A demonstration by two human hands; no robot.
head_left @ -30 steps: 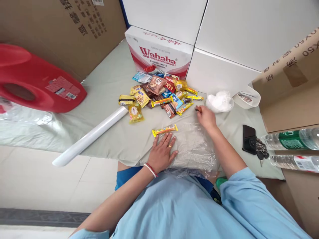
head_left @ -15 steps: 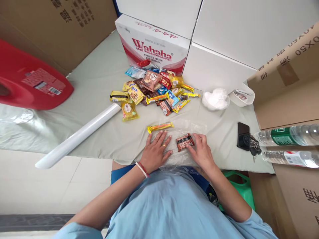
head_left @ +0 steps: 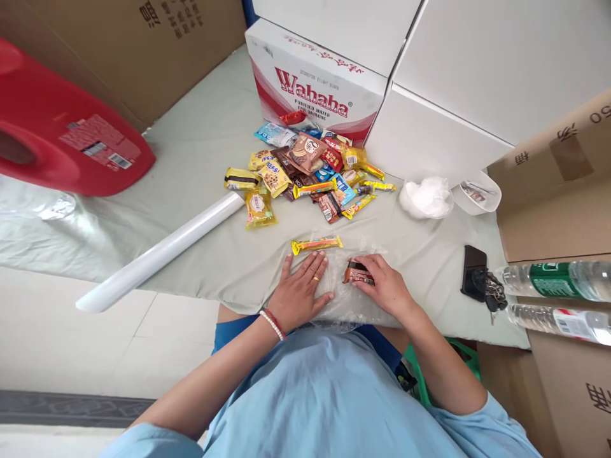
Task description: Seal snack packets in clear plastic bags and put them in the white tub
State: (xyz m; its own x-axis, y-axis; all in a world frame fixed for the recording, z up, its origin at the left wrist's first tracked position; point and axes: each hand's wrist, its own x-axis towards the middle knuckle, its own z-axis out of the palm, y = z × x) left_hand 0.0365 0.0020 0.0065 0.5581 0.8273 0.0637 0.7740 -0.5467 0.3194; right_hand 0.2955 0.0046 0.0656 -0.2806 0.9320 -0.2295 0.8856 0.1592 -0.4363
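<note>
My left hand (head_left: 300, 284) lies flat with its fingers spread, on the cloth and the edge of a clear plastic bag (head_left: 341, 302). Just beyond its fingertips is a yellow-wrapped snack bar (head_left: 316, 244). My right hand (head_left: 384, 284) grips a brown snack packet (head_left: 354, 272) between thumb and fingers, over the clear bag. The fingers cover the packet's right part. Farther back, a heap of wrapped snacks (head_left: 308, 152) in yellow, brown, red and blue lies before a Wahaha water carton (head_left: 315, 83).
At the left are a red jug (head_left: 71, 127) and a long white tube (head_left: 162, 254). On the right stand a bowl of white tissue-like material (head_left: 426, 197), a small white dish (head_left: 477, 191), a black phone (head_left: 474, 272) with keys (head_left: 495, 292), and two water bottles (head_left: 558, 280) lying down.
My right hand has closed over the brown packet, where its fingers were only at its edge. The left hand stays flat. The whole view has shifted slightly.
</note>
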